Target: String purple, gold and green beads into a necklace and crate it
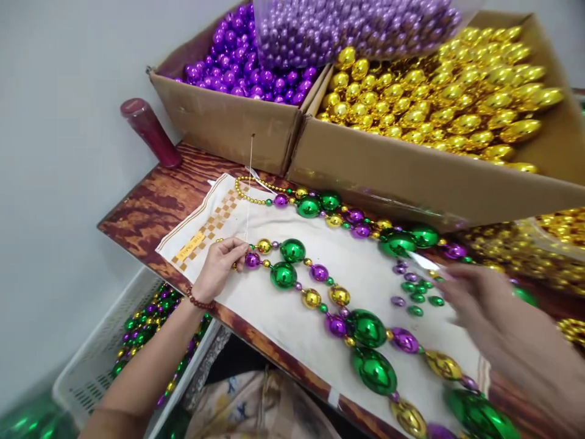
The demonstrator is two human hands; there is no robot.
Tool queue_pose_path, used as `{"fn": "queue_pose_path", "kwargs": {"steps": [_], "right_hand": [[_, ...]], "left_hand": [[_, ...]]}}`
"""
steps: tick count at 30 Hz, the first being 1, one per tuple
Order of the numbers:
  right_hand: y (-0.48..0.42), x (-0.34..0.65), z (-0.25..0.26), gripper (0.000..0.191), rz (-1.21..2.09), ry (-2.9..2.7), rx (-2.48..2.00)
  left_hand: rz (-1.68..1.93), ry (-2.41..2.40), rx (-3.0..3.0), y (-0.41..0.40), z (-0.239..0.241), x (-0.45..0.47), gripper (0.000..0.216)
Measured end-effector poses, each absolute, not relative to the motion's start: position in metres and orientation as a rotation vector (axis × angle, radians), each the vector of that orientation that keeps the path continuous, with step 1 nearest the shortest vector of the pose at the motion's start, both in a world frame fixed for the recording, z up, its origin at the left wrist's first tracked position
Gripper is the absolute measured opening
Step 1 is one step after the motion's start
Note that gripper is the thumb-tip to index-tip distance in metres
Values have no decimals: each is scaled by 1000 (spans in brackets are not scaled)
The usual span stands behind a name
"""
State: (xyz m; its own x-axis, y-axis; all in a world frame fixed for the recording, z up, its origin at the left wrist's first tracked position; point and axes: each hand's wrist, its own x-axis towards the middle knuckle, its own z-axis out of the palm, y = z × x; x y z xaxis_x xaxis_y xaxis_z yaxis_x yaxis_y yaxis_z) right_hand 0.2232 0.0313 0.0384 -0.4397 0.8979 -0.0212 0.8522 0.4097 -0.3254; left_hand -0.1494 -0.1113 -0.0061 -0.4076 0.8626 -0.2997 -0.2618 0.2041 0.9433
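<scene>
My left hand (223, 268) is closed in a pinch on the end of a bead necklace (283, 275) of green, purple and gold beads, which runs in two strands over a white cloth (256, 311). A thin white string (250, 189) rises from these fingers to the cardboard box front. My right hand (493, 311), blurred by motion, grips a tool with a pale pointed blade (425, 263); its kind is unclear. The tip is near a large green bead (398, 244) of a second necklace (333, 221). Loose small green and purple beads (417, 297) lie just below the tip.
Behind the cloth stand a box of purple beads (219, 100) and a box of gold beads (411, 161). A bag of light purple beads (356, 30) rests on top. A dark red bottle (153, 134) stands at left. Below is a white basket (86, 378) with necklaces.
</scene>
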Motion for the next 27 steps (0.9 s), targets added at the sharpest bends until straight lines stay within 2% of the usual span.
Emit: {"fn": "queue_pose_path", "kwargs": {"steps": [2,6,9,13,17,21,27], "right_hand": [[38,159,55,36,743,-2550,-1372],[60,39,69,32,941,-2741,-871],[79,-10,69,33,1266,-2732,-853],[91,-29,67,43,1633,-2683,-938],[89,-40,65,46,1776,-2595,-938],[85,-57,62,42,1892,-2492,-947],[90,-10,61,31,1663,-2373,-1156]], "left_hand": [[1421,1478,602,-111,-7,-149,32],[1408,1460,598,-113,-10,-150,34],[1407,1455,611,-114,-15,-153,33],[1396,1445,641,-116,-19,-157,31],[1391,1440,645,-117,-20,-159,30],[1383,1441,644,-116,-21,-162,30],[1368,1471,669,-120,-20,-164,27]]}}
